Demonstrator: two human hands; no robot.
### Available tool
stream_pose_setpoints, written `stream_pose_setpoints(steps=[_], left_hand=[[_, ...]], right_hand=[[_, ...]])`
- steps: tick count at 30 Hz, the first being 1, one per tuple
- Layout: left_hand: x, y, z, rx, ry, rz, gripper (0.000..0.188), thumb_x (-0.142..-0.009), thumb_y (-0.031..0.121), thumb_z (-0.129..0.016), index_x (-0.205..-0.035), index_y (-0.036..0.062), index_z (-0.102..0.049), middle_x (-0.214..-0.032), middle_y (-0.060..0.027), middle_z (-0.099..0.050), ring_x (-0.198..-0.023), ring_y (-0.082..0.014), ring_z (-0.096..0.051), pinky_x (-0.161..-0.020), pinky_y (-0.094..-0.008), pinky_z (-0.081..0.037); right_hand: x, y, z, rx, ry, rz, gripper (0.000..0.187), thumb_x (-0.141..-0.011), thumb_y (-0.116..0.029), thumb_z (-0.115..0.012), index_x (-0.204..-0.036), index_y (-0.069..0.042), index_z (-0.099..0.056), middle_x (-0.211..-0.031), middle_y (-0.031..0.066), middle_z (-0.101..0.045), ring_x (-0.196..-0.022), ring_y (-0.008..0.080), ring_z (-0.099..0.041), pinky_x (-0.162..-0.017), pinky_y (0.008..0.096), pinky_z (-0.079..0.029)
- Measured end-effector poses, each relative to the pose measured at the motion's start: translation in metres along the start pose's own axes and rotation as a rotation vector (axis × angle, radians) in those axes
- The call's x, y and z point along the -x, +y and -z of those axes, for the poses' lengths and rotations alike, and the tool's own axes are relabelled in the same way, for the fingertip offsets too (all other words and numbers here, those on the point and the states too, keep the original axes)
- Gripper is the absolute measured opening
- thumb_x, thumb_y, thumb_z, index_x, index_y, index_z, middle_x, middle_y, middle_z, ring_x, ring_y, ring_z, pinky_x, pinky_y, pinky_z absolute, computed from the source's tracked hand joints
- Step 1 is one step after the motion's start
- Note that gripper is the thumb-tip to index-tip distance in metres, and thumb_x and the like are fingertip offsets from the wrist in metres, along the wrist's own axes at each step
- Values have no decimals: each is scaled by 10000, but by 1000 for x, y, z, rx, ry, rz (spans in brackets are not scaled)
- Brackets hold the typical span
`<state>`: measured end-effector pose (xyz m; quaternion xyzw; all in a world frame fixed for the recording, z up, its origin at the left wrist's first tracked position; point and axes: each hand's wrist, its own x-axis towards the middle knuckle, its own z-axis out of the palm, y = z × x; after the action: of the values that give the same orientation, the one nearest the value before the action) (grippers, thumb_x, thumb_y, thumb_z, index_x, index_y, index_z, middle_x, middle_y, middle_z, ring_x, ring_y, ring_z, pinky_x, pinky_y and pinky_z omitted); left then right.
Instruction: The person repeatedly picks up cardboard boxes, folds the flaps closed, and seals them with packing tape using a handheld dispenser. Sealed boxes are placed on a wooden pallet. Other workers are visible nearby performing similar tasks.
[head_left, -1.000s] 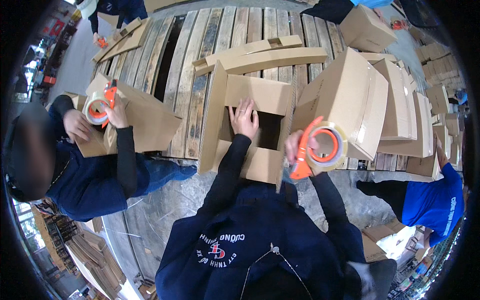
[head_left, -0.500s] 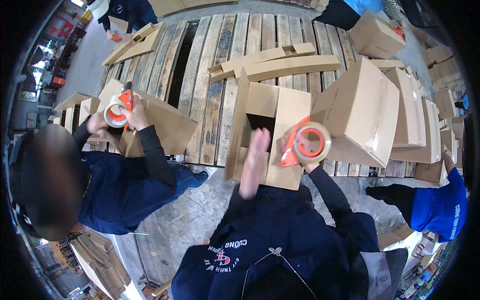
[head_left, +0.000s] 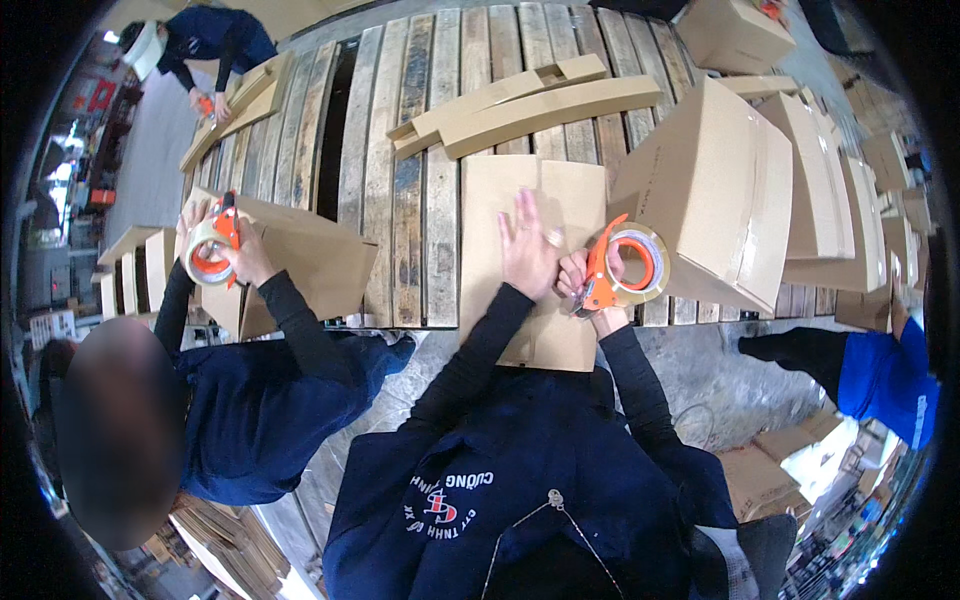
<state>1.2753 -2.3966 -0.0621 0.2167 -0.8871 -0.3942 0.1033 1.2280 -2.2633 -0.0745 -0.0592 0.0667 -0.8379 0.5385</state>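
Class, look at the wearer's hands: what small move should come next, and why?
Probably bring the tape dispenser over the seam between the carton flaps, with the left hand steadying them. The flaps lie folded shut, the left hand is spread over them, and the right hand grips the dispenser close beside it; the seam's visible part looks untaped.

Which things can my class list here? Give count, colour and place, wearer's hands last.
front box: one, brown, centre
tape dispenser: one, orange, centre-right
second tape dispenser: one, orange, at left
other boxes: many, brown, left and right
long cardboard pieces: at least two, brown, farther back
slatted table: one, brown wood, middle
floor: one, grey, around the table
co-workers: at least three, dark or blue clothes, left and right
left hand: one, black sleeve, over the front box
right hand: one, black sleeve, gripping the tape dispenser
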Motion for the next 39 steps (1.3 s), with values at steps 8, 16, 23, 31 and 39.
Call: stream_pose_setpoints(steps=[8, 16, 23, 31, 39], left_hand=[[-108, -42, 48, -334, -83, -20, 738, -648, 674, -658, -1221, 215, -585, -1364, -61, -499, -1346, -252, -331, -1063, -674, -71], [-77, -52, 72, -337, 18, 61, 784, -561, 676, -737, -1149, 169, -624, -1268, -69, -569, -1272, -266, -422, -1019, -680, -205], [-68, -57, 78, -290, 109, -31, 759, -541, 587, -783, -1145, 182, -568, -1196, -49, -596, -1196, -297, -477, -1017, -610, -214], [-74, -70, 79, -289, 48, 47, 859, -513, 600, -790, -1202, 146, -550, -1220, -48, -577, -1228, -259, -434, -1053, -654, -149], [-75, -67, 70, -365, 137, 53, 908, -497, 612, -804, -1211, 134, -513, -1191, -49, -568, -1210, -245, -439, -1051, -616, -158]], right_hand=[[-13, -1, -19, 474, 7, 21, 639, -863, -609, -432, -630, -23, -534, -668, 165, -566, -566, 213, -539, -542, 299, -453], [-99, -81, -29, 1120, 223, 256, 359, -905, -273, -587, -1163, -23, -596, -1094, 164, -657, -898, 213, -654, -810, 308, -513], [-163, -95, -1, 1139, 81, 41, 370, -893, -223, -635, -1239, -114, -558, -1087, 97, -641, -930, 159, -625, -821, 278, -489], [-181, -102, -12, 1822, 33, 322, 309, -880, -236, -663, -1138, -84, -589, -969, 46, -632, -834, 124, -608, -716, 269, -496], [-246, -119, 15, 1834, 69, 493, 331, -889, -266, -632, -1155, -72, -606, -978, 41, -654, -860, 121, -628, -728, 287, -516]])
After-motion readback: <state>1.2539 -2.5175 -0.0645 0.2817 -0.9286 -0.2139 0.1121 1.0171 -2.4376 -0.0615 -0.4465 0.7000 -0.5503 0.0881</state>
